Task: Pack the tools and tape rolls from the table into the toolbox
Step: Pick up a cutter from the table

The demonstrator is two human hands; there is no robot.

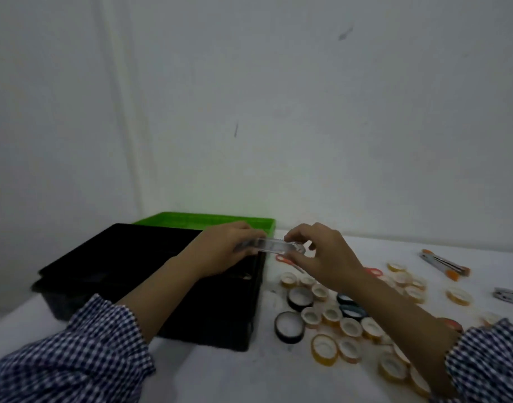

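We pinch the clear oblong plastic case [274, 246] by its ends, left hand [223, 251] at nine o'clock, right hand [322, 255] at three; seemingly light, stiff, slippery.

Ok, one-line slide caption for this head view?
Left hand and right hand hold a clear plastic item over the edge of the black toolbox, tape rolls scattered on the table beside it.

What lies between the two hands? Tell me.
A clear plastic item spans the gap: the left hand holds one end, the right hand pinches the other. The head view shows it.
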